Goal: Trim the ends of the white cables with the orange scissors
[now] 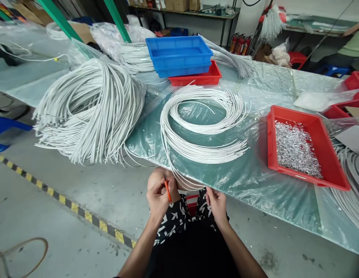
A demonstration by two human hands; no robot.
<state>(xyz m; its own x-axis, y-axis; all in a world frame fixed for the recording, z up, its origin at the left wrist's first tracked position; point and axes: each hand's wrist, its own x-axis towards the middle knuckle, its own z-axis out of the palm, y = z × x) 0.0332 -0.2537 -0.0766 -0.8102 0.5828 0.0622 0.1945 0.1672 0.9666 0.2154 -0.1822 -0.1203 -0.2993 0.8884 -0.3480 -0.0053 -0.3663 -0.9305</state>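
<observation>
My left hand [159, 197] is closed around a small orange-handled tool [167, 190]; its working end is too small to make out. The fingers of my right hand [216, 201] pinch the ends of a few white cables [183, 182] that hang over the table edge in front of my knees. These strands run up to a loose coil of white cables [202, 153] lying on the plastic-covered table. Both hands are above my lap, apart from each other. To their left, a large heap of white cables [101, 104] overhangs the edge.
On the right stands a red tray [331, 154] with many small shiny metal pieces [295, 148]. Blue trays [179, 58] sit on a red tray [193, 80] behind the coil. More grey cables [353, 185] lie at far right. Another person's arm [354, 29] shows at the upper right.
</observation>
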